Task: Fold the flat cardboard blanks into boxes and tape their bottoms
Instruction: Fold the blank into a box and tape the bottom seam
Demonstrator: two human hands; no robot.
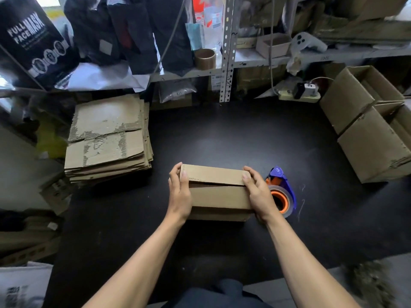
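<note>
A small brown cardboard box (216,193) stands on the black table (244,138) in front of me, its two long flaps folded down and meeting along a seam on top. My left hand (179,192) grips its left end, thumb on the far flap. My right hand (258,192) grips the right end, thumb pressing the same flap. A blue and orange tape dispenser (283,192) lies on the table just right of the box, partly behind my right hand. A stack of flat cardboard blanks (109,138) sits at the left.
Two folded boxes (364,123) stand open at the far right of the table. Shelves with black packages (124,30), a tape core (204,58) and a power strip (300,94) run along the back. More cardboard (29,241) lies low on the left.
</note>
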